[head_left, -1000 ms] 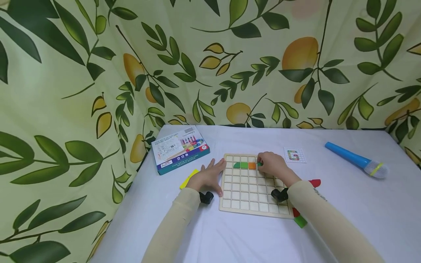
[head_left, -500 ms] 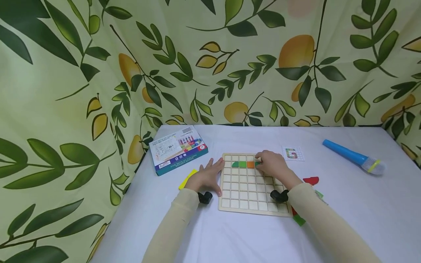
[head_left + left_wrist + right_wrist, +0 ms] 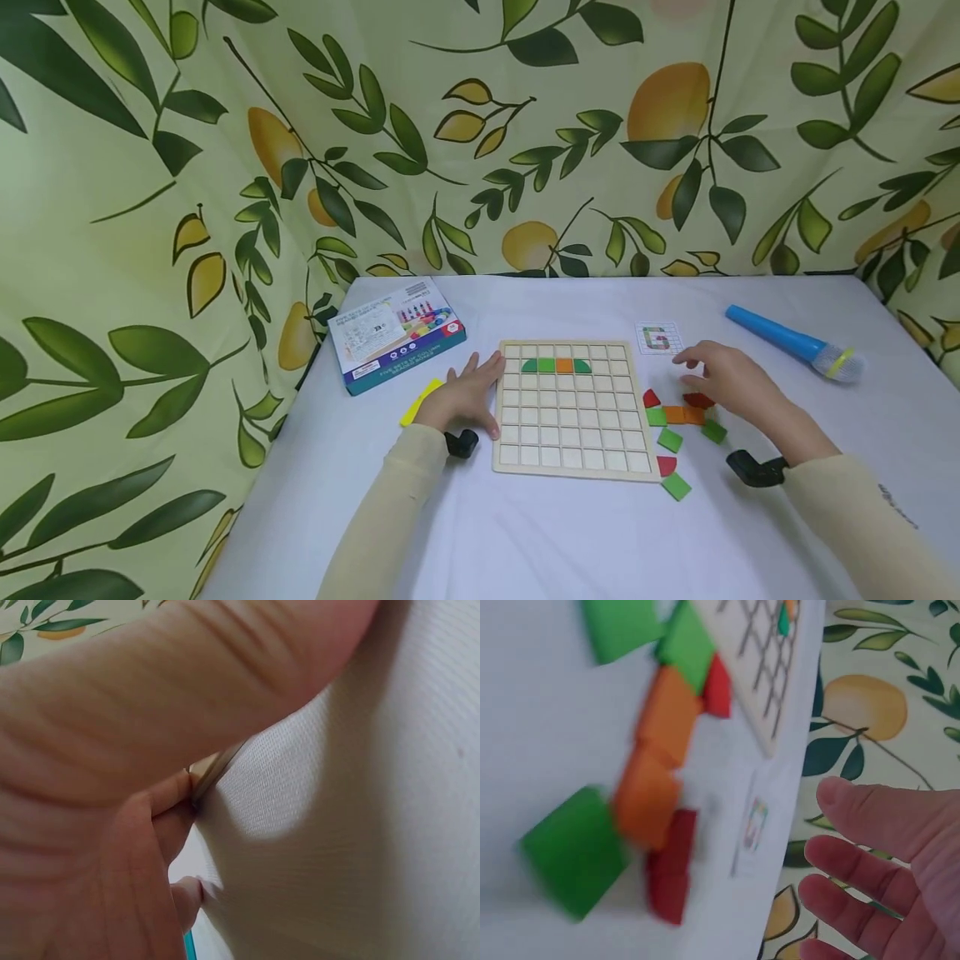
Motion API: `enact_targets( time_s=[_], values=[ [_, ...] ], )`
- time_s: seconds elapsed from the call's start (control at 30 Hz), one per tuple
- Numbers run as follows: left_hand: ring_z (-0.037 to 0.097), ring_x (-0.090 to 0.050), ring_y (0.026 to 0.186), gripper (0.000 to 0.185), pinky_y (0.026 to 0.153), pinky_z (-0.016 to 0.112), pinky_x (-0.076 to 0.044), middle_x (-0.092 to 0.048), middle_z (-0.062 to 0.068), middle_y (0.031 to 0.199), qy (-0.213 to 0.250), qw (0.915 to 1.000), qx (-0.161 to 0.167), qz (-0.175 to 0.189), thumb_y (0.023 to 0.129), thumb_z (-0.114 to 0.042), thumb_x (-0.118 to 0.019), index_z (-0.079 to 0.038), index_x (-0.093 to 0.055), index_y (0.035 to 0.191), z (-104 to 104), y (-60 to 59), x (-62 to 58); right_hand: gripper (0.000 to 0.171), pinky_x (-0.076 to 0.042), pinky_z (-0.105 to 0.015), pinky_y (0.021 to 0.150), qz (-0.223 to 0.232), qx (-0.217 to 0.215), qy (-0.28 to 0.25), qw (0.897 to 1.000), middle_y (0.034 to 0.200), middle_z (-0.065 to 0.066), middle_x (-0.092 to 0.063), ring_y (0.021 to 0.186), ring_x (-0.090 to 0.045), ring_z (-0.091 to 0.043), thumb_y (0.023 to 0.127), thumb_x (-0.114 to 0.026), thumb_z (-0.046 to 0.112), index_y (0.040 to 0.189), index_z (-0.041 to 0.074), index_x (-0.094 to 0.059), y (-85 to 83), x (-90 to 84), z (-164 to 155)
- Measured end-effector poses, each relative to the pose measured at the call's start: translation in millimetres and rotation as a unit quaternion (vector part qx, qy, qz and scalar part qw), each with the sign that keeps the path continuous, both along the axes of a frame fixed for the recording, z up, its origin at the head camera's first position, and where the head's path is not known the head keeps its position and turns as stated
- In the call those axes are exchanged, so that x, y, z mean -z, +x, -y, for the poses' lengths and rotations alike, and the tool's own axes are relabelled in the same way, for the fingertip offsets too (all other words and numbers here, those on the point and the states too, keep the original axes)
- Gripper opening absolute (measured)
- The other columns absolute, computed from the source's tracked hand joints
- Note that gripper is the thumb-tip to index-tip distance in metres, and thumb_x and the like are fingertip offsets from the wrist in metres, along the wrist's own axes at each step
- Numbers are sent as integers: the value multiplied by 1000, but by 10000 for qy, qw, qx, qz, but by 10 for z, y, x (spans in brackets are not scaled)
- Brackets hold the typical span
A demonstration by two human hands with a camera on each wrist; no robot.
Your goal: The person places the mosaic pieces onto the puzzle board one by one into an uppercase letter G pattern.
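A wooden grid board (image 3: pixel 573 437) lies on the white-covered table. One row near its far edge holds a dark green quarter-round tile (image 3: pixel 530 366), a light green square tile (image 3: pixel 547 366), an orange square tile (image 3: pixel 564 367) and another dark green quarter-round tile (image 3: pixel 581 367). My left hand (image 3: pixel 463 397) rests along the board's left edge with fingers spread. Beyond the right edge, my right hand (image 3: pixel 738 387) hovers with nothing in its fingers, just past a red tile (image 3: pixel 699 401). Its fingers look loosely extended in the right wrist view, near the orange tiles (image 3: pixel 666 716).
Loose green (image 3: pixel 670 440), red (image 3: pixel 666 465) and orange tiles (image 3: pixel 684 415) lie right of the board. A pattern card (image 3: pixel 660 337) sits behind them, a blue microphone (image 3: pixel 787 337) farther right. At left are a game box (image 3: pixel 397 333) and yellow pieces (image 3: pixel 420 402).
My right hand has let go of the dark green quarter-round tile in the board's row and moved right, over the loose tiles. The left hand stays at the board's edge.
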State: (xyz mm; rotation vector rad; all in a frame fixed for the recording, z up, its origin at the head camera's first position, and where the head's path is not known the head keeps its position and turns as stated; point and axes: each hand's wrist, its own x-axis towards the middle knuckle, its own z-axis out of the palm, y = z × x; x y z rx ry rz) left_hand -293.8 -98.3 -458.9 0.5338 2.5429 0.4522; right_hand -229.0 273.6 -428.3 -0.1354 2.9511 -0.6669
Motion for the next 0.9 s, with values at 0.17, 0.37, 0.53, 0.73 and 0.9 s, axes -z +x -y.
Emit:
enact_targets(
  time_s=[0.17,0.37,0.53,0.73,0.9],
  values=[
    [22,11,141,123,108,59,2,-2,-13,154,41,10000,-11,64,54,-33,-88,-27,-10,149,12,3,8,32,-53,-36,63,199,-26,126,9997,88,-9,-60,77,-52,-22,75,-76,16,102,1,-66,238,87,-138],
    [22,11,141,123,108,59,2,-2,-12,154,94,10000,-10,-2,53,-32,-88,-28,-11,149,14,8,30,44,-51,-41,61,280,153,550,9980,80,-6,-60,73,-53,-23,64,-83,28,94,1,-67,500,198,-232],
    [23,10,141,124,107,61,1,-3,-11,155,14,10000,-5,31,52,-34,-88,-27,-12,149,36,42,62,41,-53,-43,65,365,65,767,9964,74,-2,-60,69,-53,-19,62,-85,26,89,1,-67,594,331,-188],
    [22,10,141,123,108,60,1,-3,-11,155,88,10000,-5,-11,53,-34,-88,-27,-12,149,26,36,63,38,-52,-40,62,310,117,862,9957,71,-2,-56,66,-50,-18,63,-84,21,88,-1,-65,585,323,-165],
    [22,10,141,123,108,60,2,-3,-12,155,104,9999,-31,-38,53,-33,-88,-27,-11,149,17,2,35,39,-52,-43,62,57,150,779,9968,77,-7,-60,71,-52,-23,64,-83,19,91,-3,-65,501,170,-89]
  ],
)
